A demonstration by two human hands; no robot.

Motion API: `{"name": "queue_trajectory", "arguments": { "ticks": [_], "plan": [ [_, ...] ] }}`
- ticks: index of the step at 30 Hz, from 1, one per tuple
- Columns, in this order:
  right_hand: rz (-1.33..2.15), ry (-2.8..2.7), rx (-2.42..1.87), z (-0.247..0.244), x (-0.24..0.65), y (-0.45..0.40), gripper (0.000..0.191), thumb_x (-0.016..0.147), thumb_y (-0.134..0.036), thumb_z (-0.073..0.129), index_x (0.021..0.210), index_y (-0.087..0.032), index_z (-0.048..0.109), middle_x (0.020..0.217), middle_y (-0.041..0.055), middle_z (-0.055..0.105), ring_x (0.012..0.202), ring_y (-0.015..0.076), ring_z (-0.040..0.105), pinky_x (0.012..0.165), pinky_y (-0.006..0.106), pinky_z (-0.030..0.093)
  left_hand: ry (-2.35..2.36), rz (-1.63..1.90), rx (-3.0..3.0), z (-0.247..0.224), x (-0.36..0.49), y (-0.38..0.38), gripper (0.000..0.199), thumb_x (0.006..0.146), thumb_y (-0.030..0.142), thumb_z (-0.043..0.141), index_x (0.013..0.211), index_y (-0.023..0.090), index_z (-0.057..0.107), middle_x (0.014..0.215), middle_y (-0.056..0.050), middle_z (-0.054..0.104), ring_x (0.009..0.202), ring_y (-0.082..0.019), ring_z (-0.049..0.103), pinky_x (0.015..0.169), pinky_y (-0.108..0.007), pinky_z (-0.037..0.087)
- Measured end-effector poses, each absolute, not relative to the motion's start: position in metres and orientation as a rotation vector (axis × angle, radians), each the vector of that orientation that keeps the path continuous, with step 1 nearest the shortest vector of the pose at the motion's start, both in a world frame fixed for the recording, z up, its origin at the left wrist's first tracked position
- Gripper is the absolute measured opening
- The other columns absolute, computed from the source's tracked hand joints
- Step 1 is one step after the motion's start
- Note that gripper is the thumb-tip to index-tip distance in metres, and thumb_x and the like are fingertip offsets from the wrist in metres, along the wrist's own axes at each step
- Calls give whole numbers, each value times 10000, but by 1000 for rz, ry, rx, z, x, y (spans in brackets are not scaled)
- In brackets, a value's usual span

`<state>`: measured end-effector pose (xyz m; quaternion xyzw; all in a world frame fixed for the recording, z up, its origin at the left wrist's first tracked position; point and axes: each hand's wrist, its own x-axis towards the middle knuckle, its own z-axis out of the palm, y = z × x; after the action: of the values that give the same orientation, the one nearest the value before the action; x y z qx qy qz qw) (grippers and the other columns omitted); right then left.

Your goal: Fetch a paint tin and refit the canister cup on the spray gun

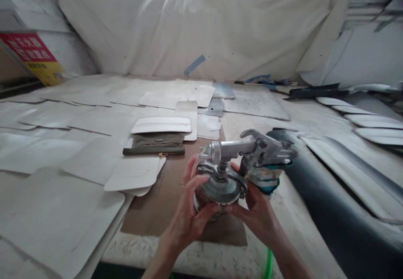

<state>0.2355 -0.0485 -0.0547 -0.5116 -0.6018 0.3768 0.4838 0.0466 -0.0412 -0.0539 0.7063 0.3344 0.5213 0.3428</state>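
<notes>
A metal spray gun [239, 148] with a cup [218, 191] beneath it stands between my hands, its nozzle pointing left. My left hand [192, 207] is wrapped round the cup's left side, with a ring on one finger. Round the right side of the same cup curls my right hand [256, 211]; some of its fingers are hidden behind the cup. Both thumbs meet at the cup's front. Behind the gun's handle is a container with a teal and white band [266, 178]. Beyond my left hand lies an olive fabric pouch [157, 142] with a white panel [161, 125] along its top.
Brown board [147, 211] lies under the cup. Pale flat sheets [56, 211] overlap across the left side. Dark curved pieces with white panels [346, 169] lie at the right. A green hose [268, 264] hangs at the front edge. A cloth sheet [201, 27] covers the back.
</notes>
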Motion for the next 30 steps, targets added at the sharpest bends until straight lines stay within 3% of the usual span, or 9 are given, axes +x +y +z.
{"name": "queue_trajectory", "arguments": {
  "ticks": [4, 9, 12, 14, 17, 19, 22, 25, 30],
  "plan": [
    [954, -1386, -1259, -57, 233, -50, 684, 672, -430, 807, 1284, -242, 566, 1293, 107, 605, 1303, 337, 446, 1084, 510, 358, 945, 1309, 1948, -54, 51, -49, 388, 890, 112, 542, 1219, 315, 513, 1616, 1, -8, 1478, -276, 61, 1174, -443, 236],
    [1085, -1349, -1148, -62, 236, -55, 751, 706, -432, 791, 1366, -256, 480, 1427, 91, 484, 1391, 309, 311, 1153, 527, 207, 973, 1407, 1926, -53, 57, -55, 355, 887, 94, 542, 1152, 319, 610, 1615, 39, 37, 1467, -277, 138, 1151, -387, 311],
    [1189, -1342, -1021, -53, 237, -55, 860, 691, -480, 794, 1419, -242, 403, 1462, 95, 438, 1413, 297, 261, 1176, 504, 138, 988, 1397, 1940, -51, 59, -57, 372, 894, 97, 529, 1166, 329, 632, 1614, 50, 57, 1470, -293, 84, 1168, -417, 278],
    [1184, -1288, -975, -48, 235, -52, 790, 733, -506, 750, 1403, -232, 434, 1429, 104, 480, 1399, 308, 289, 1171, 514, 151, 996, 1361, 1872, -48, 61, -59, 394, 897, 151, 551, 1243, 335, 590, 1614, 31, 85, 1470, -297, 44, 1175, -427, 258],
    [1192, -1228, -932, -45, 232, -49, 652, 796, -490, 696, 1364, -248, 490, 1432, 92, 479, 1389, 303, 310, 1164, 513, 176, 894, 1457, 1501, -42, 65, -58, 531, 900, 318, 574, 1397, 371, 397, 1616, -10, 92, 1455, -302, 165, 1134, -423, 339],
    [1209, -1240, -926, -47, 231, -48, 672, 794, -466, 708, 1386, -268, 460, 1481, 72, 416, 1401, 292, 288, 1172, 503, 160, 857, 1499, 1248, -40, 66, -55, 595, 907, 369, 559, 1439, 398, 294, 1609, -17, 143, 1434, -273, 257, 1121, -387, 359],
    [1199, -1232, -971, -51, 232, -49, 831, 700, -465, 796, 1415, -276, 416, 1489, 67, 404, 1407, 311, 267, 1175, 518, 136, 895, 1373, 1163, -44, 63, -45, 574, 900, 367, 580, 1426, 368, 349, 1550, -17, 327, 1416, -215, 307, 1126, -282, 326],
    [1243, -1170, -958, -52, 233, -48, 881, 648, -459, 834, 1408, -271, 430, 1465, 70, 440, 1392, 317, 301, 1174, 517, 145, 821, 1312, 1238, -51, 59, -37, 537, 859, 398, 634, 1362, 382, 449, 1448, -3, 486, 1327, -198, 453, 1043, -222, 412],
    [1347, -1131, -785, -40, 232, -46, 802, 697, -453, 793, 1398, -268, 449, 1432, 69, 482, 1349, 305, 387, 1159, 480, 222, 830, 1380, 1188, -65, 58, -35, 600, 811, 413, 685, 1361, 385, 449, 1433, -22, 497, 1291, -242, 495, 1005, -265, 461]
  ]
}}
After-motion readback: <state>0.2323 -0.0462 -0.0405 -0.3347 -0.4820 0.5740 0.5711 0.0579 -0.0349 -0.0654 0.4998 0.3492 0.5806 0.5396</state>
